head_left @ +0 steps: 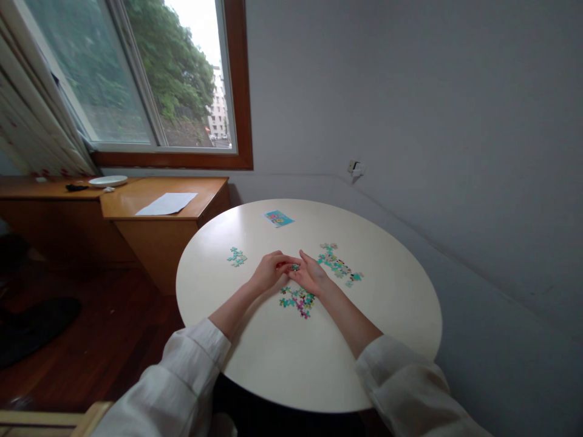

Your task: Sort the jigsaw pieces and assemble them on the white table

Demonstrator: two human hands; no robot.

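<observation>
My left hand [269, 269] and my right hand [310, 274] meet fingertip to fingertip over the round cream table [273, 358]. Both are pinched on small jigsaw pieces [294, 266] held between them. Just below my hands lies a cluster of joined puzzle pieces [298, 300] in teal and pink. A longer joined strip of pieces [339, 266] lies to the right of my right hand. A small teal cluster [237, 257] sits to the left of my left hand.
A small picture card [278, 218] lies at the table's far edge. Left of the table stands a wooden cabinet [155, 237] with a sheet of paper [166, 204] and a white plate [108, 181] under the window. A grey wall runs along the right.
</observation>
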